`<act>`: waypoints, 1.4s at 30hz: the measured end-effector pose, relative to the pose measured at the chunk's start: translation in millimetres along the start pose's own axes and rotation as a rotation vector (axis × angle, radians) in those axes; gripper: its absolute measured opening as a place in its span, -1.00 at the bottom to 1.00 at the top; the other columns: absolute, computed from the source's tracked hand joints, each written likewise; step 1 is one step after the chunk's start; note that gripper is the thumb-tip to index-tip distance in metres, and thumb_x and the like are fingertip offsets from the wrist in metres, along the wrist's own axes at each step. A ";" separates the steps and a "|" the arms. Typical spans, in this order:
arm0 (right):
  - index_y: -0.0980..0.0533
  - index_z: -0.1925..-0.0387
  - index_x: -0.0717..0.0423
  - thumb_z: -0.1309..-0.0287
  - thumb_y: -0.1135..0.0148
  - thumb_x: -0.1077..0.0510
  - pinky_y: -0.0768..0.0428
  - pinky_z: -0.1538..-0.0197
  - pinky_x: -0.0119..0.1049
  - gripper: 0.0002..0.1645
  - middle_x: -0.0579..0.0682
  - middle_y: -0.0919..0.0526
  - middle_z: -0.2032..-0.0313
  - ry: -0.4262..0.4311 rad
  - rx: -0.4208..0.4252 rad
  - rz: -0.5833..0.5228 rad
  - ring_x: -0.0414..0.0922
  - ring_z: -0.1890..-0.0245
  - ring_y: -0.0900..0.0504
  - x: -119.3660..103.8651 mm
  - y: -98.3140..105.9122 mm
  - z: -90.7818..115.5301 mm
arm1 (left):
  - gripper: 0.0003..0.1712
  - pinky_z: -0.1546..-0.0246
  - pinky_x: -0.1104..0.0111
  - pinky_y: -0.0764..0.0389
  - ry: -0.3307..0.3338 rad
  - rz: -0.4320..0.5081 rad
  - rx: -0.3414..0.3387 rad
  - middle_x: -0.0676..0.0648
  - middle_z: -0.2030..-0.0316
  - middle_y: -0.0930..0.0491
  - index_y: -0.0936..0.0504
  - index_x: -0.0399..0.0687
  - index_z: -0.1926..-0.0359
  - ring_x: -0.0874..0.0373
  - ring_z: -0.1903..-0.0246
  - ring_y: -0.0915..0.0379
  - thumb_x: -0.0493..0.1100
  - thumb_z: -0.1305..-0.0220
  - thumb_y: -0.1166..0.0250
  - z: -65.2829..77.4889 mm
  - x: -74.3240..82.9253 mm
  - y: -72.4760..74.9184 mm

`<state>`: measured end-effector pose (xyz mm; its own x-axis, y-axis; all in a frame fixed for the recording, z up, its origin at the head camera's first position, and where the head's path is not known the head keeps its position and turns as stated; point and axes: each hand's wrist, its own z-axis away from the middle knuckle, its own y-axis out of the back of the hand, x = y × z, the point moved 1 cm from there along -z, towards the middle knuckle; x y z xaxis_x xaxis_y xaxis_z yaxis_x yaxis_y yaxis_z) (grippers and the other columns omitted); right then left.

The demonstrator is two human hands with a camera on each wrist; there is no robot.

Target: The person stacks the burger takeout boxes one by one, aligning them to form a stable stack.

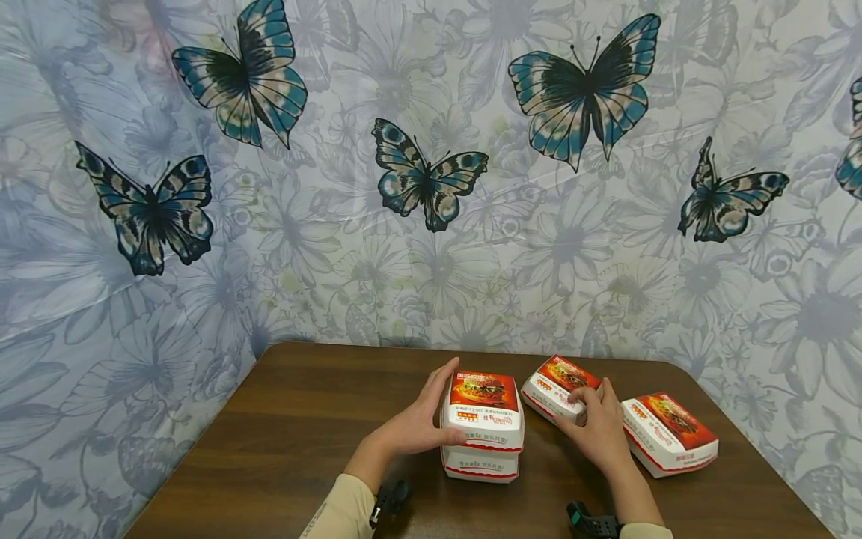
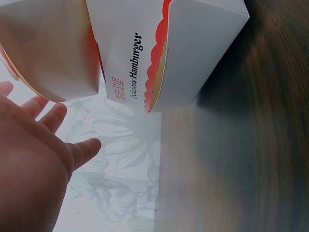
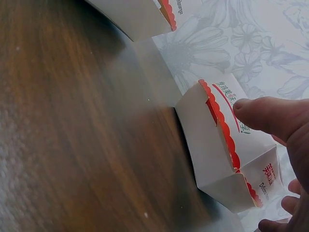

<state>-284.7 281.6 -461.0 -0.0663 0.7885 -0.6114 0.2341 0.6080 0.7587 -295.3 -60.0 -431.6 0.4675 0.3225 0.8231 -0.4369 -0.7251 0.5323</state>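
- Around the left side of a 2-box stack: left hand [image 1: 419,419], fingers spread, thumb apart from them at the front of the upper box [image 1: 483,412]. How firmly it presses, cannot tell.
- Upper box rests on the lower box [image 1: 480,466], edges roughly in line in the head view; the stack stands on the table [image 1: 303,419].
- Right hand [image 1: 598,430] clamped on the middle box [image 1: 554,389], thumb on the front panel above the red scalloped edge, other fingers bent toward its right end.
- Middle box lies askew on the table, near the stack; a gap between them shows in the right wrist view.
- Far-right box [image 1: 670,434] sits beyond the right hand, also angled, lid print up.
- Judgement, step in hand: steadying the stack while handling the middle box.
- Technique, right: the thumb bears on the lid side, so any lift goes better with support lower down; a lid-only hold may pop the flap.
- Technique, left: light, even contact at upper-box height. A hard push could slide the upper box off square or dent the card.
- Watch: turn the middle box parallel to the stack before bringing it close; its near corner could knock the lower box.
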 end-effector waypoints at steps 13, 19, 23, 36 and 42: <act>-0.40 0.23 0.10 -0.11 -0.45 -0.01 -0.05 -0.31 0.50 -0.58 0.56 -0.02 -0.45 0.097 0.035 0.024 0.55 -0.41 -0.01 0.3 0.3 -1.8 | 0.25 -0.39 -0.19 -0.21 0.001 0.013 -0.004 0.11 -0.56 0.24 0.35 0.64 -0.52 -0.02 -0.51 0.10 0.43 -0.07 -0.36 0.2 -1.7 -1.4; -0.42 0.22 0.14 -0.09 -0.43 0.04 -0.12 -0.32 0.39 -0.60 0.53 -0.21 -0.38 0.148 0.063 0.070 0.45 -0.38 -0.18 -2.2 -0.7 -2.4 | 0.25 -0.38 -0.18 -0.22 -0.007 0.015 -0.006 0.10 -0.56 0.24 0.35 0.63 -0.53 -0.02 -0.50 0.10 0.42 -0.08 -0.36 0.2 -2.3 -1.7; -0.46 0.12 0.19 -0.08 -0.45 0.03 -0.25 -0.26 0.28 -0.54 0.43 -0.39 -0.28 0.181 0.096 0.110 0.35 -0.23 -0.38 -3.3 -2.3 -2.3 | 0.24 -0.39 -0.15 -0.20 -0.005 0.018 -0.008 0.14 -0.57 0.26 0.35 0.65 -0.52 0.02 -0.51 0.12 0.40 -0.08 -0.37 0.8 -0.1 -1.0; -0.39 -0.02 0.12 -0.15 -0.41 -0.05 -0.17 -0.23 0.54 -0.45 0.54 0.00 -0.44 0.074 0.007 0.053 0.61 -0.37 -0.03 -3.4 -1.9 0.4 | 0.24 -0.40 -0.13 -0.20 0.003 0.014 -0.011 0.16 -0.57 0.27 0.35 0.66 -0.51 0.04 -0.51 0.13 0.42 -0.08 -0.36 0.6 1.0 -0.5; -0.38 0.05 0.12 -0.12 -0.44 -0.10 -0.12 -0.24 0.57 -0.44 0.59 -0.04 -0.42 0.086 -0.001 0.041 0.62 -0.38 -0.02 -2.6 -0.7 -1.6 | 0.25 -0.39 -0.15 -0.21 0.000 0.017 -0.007 0.14 -0.57 0.25 0.35 0.64 -0.52 0.03 -0.51 0.11 0.43 -0.07 -0.36 0.2 0.5 -1.1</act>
<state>-286.2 279.3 -459.6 -0.1398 0.8178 -0.5583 0.2373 0.5751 0.7829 -294.4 -59.1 -431.8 0.4602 0.3102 0.8319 -0.4504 -0.7259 0.5199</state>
